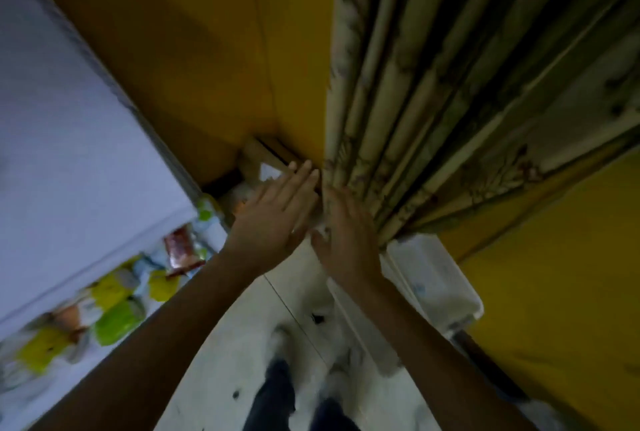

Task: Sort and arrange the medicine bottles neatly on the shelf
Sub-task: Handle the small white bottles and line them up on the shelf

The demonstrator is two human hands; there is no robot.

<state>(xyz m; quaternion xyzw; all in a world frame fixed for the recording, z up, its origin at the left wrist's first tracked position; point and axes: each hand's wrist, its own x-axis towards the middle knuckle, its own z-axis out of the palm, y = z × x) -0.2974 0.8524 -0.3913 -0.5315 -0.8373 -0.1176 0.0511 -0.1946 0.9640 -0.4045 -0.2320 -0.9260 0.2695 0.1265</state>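
Wall (194, 50), yellow and bare, rises beyond both hands and fills most of the view; curtain (433, 101), pale and pleated, hangs to the right of the right hand (346, 233), its folds ending just beside that hand; shelf (69, 119) lies well to the left of the left hand (277, 212), showing as a white slab which I take for its top board; floor (249, 326), pale and mottled, spreads below both hands, with dark trouser legs (273, 392) nearer the person.

A clear plastic container (436, 278) sits just right of the right hand, against the curtain's foot; it was probably parked there to keep the walkway free. The medicine bottles (119, 321) are below and well left of the left hand, crowded under the slab in yellow, green and white; blur hides which are bottles and which are packets; they look jumbled rather than ranked, so the sorting seems far from done. A small brown box (266, 153) stands just beyond the left hand, wedged into the corner where wall meets curtain.

Both hands are flat, fingers straight, holding nothing, side by side and almost touching — a posture that suggests reaching into that corner, or pushing the curtain aside, to get at what is stowed there; something white shows between them, too blurred to name.
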